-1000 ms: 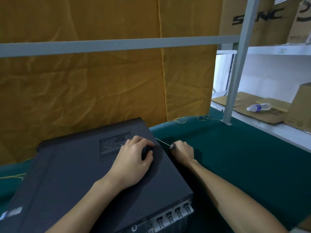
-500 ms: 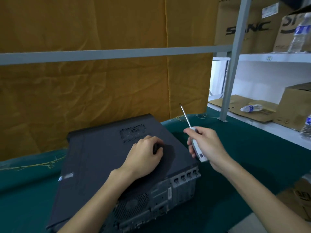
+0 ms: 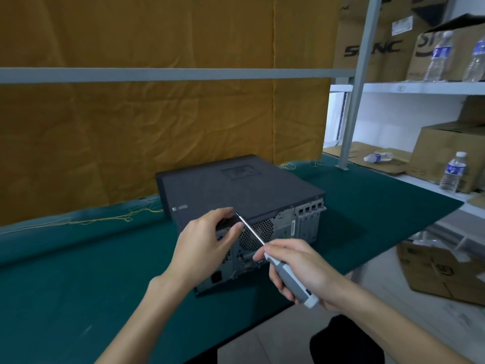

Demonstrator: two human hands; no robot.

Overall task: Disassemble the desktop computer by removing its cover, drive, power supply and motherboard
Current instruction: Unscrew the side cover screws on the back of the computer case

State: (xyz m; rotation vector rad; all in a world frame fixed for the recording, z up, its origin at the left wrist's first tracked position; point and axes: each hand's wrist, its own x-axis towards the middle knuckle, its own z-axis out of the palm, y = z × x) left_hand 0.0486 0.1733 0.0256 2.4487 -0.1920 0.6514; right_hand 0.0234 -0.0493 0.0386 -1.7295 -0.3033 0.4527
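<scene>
From the head camera, the desktop computer (image 3: 236,190) lies flat on its side on the green-covered table (image 3: 65,271), its dark cover (image 3: 223,187) on top and its perforated metal rear panel (image 3: 265,232) turned toward the person. The case sits near the middle of the table, its far end close to the mustard-yellow cloth (image 3: 157,127) hanging behind.

The left hand (image 3: 207,245) reaches in from the lower left, forearm angled up and to the right, wrist nearly straight. Its fingers (image 3: 223,212) curl over the near top edge of the cover while the thumb (image 3: 232,231) presses against the rear panel below, so the hand pinches the rear lip of the cover.

The right hand (image 3: 301,271) comes in from the lower right, forearm sloping up and leftward. It is wrapped around the grey-and-white handle of a screwdriver (image 3: 288,278), fingers curled round the grip and thumb lying along the top near the shaft. The thin metal shaft points up and to the left, and its tip meets the top rear edge of the computer right beside the left hand's fingertips.

To the right stands a grey metal shelf (image 3: 420,88) holding cardboard boxes (image 3: 446,156) and several water bottles (image 3: 452,172); one bottle (image 3: 379,157) lies on its side on flattened cardboard. Another box (image 3: 441,274) sits on the floor below the table's right edge.
</scene>
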